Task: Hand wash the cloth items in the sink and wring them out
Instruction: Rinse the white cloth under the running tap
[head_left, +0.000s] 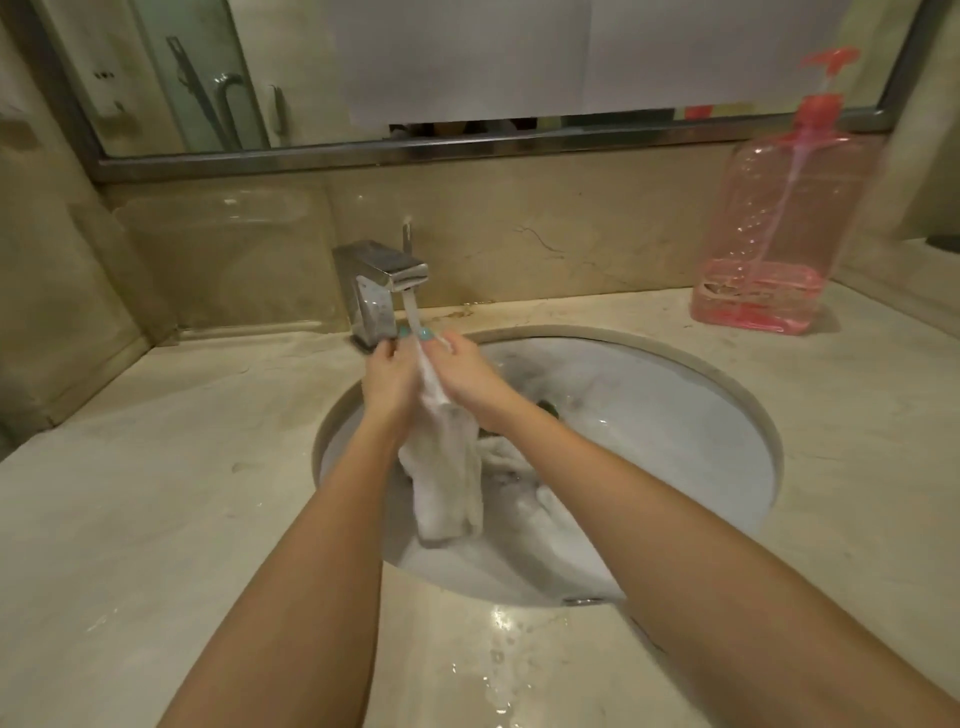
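Marble counter (156, 493) carries the sink (701, 415); left hand (387, 376) and right hand (467, 374) grip a cloth (449, 483) under the running tap (387, 283), near the rear rim. Step in hand appears to be rinsing; wringing should come next, needing opposed twisting over the basin.

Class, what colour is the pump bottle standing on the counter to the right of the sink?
Clear pink with a red pump top: the pump bottle, seen in the head view.

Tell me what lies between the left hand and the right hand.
Head view: a white cloth, its top gripped by the left hand and the right hand under running water.
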